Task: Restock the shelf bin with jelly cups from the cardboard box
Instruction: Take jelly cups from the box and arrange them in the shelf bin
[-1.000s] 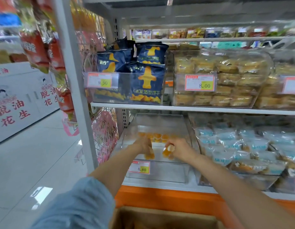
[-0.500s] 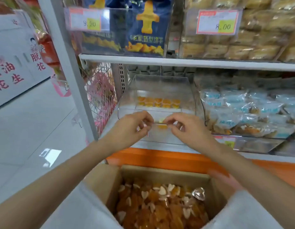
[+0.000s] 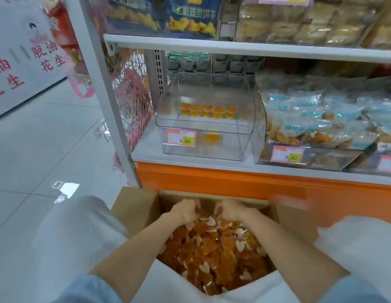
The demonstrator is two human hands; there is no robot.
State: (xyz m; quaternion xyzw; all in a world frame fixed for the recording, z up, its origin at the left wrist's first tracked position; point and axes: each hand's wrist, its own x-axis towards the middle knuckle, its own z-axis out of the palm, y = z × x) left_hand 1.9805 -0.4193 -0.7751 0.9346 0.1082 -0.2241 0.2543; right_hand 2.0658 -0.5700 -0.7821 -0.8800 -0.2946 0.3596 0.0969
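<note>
An open cardboard box (image 3: 135,206) sits between my knees, filled with orange heart-shaped jelly cups (image 3: 214,252). Both hands are down in its far end. My left hand (image 3: 185,209) and my right hand (image 3: 228,209) are curled with fingers closed on jelly cups at the top of the pile. Above, on the lowest shelf, stands a clear plastic bin (image 3: 247,119) with a row of orange jelly cups (image 3: 208,110) at its back and one or two near its front (image 3: 212,136). A price tag reading 8.60 (image 3: 181,138) hangs on its front.
An orange base panel (image 3: 234,182) runs just behind the box. Right of the bin lies a clear tray of blue-packed snacks (image 3: 317,119). A white upright post (image 3: 102,84) and a wire rack with pink items (image 3: 131,99) stand at the left. Grey tiled floor (image 3: 37,138) extends left.
Both hands left the shelf bin, where they set down jelly cups, and dropped into the cardboard box. My view tilted downward with them.
</note>
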